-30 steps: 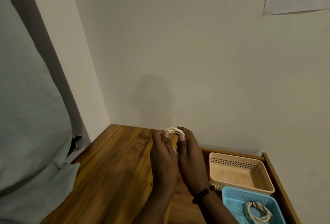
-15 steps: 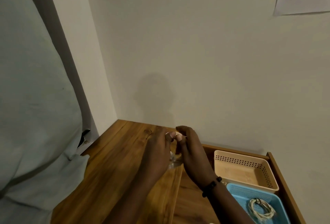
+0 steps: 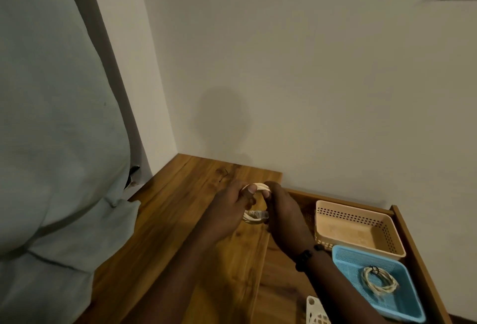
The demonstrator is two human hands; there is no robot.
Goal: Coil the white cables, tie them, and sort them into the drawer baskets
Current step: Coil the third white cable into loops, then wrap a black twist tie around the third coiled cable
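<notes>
1. Both hands hold one white cable coil [image 3: 256,187] upright above the bench [image 3: 180,220]; left hand [image 3: 229,210] and right hand [image 3: 281,212] pinch its top arc, connector end low between the palms.
2. No tie visible on it; I'd say tying comes next.
3. Baskets sit to the right, right hand nearer: beige basket [image 3: 387,233] empty, blue basket [image 3: 346,259] holding a tied coil [image 3: 379,281].

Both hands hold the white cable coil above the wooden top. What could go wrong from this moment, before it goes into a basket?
1. No tie shows on the white cable coil, unlike the tied coil in the blue basket. If the left hand or right hand loosens, the loops may spring open.
2. The connector end hangs free between the hands and may catch while tying.
3. The coil is held beside the open drawer; dropped, it may miss the beige basket.
</notes>
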